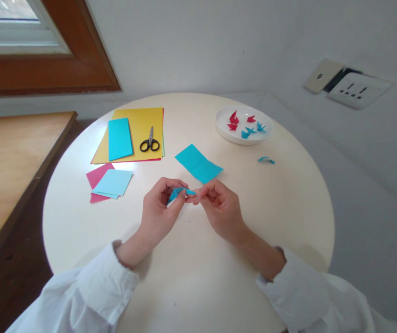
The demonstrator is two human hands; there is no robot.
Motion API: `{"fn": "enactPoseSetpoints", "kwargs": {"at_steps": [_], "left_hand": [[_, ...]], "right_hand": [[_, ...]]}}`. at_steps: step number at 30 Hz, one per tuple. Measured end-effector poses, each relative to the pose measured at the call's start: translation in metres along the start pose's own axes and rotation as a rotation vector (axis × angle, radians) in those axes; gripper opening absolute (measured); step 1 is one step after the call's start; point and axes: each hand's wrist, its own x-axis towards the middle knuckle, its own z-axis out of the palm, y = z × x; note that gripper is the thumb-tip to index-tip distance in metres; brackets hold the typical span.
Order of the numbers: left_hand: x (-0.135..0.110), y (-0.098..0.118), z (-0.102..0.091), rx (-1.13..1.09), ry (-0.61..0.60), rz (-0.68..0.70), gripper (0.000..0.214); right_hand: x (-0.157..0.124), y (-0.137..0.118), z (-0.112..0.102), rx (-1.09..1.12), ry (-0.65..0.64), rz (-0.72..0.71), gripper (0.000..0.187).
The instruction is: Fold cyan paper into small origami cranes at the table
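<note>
My left hand [158, 208] has its fingers pinched around a folded blue paper [174, 195] above the middle of the near tabletop [191, 277]; thumb and fingers cover much of it, so I can't make out its full shape. My right hand [224, 210] has its fingers curled nearly together at the paper's right tip, but I cannot tell whether they grip it. Just beyond lies a creased blue sheet [198, 163], its near corner close behind my fingers. In the far-right white dish [226, 132], the small red and blue folded pieces are too tiny to read clearly. My white sleeves [104, 282] run out of view at the near edge.
</note>
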Motion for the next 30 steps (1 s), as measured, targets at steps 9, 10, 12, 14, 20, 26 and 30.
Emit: {"fn": "enactPoseSetpoints", "kwargs": {"at_steps": [9, 10, 12, 14, 20, 26, 30], "left_hand": [[0.0012, -0.0051, -0.0019, 0.025, 0.033, 0.026, 0.008], [0.0011, -0.0057, -0.0017, 0.02, 0.028, 0.031, 0.009], [0.0009, -0.0066, -0.0012, 0.018, 0.015, 0.046, 0.009], [0.0006, -0.007, -0.001, 0.024, 0.005, 0.065, 0.009], [0.0009, -0.0064, -0.0022, 0.042, 0.005, 0.066, 0.008], [-0.0001, -0.0066, -0.0016, 0.069, -0.011, 0.033, 0.008], [-0.0014, -0.0092, -0.0008, 0.02, -0.088, 0.027, 0.01]], "right_hand": [[0.0014, 0.0041, -0.0012, 0.038, -0.001, -0.007, 0.016], [0.002, 0.0039, -0.0012, 0.034, 0.007, -0.005, 0.016], [0.0031, 0.0033, -0.0008, 0.025, 0.024, 0.002, 0.018], [0.004, 0.0027, -0.0001, 0.018, 0.037, 0.015, 0.02], [0.005, 0.0035, 0.0002, 0.025, 0.043, -0.01, 0.018], [0.0047, 0.0063, 0.0007, 0.079, -0.005, 0.039, 0.018], [0.0044, 0.0068, 0.0022, 0.083, -0.017, 0.046, 0.022]]}}
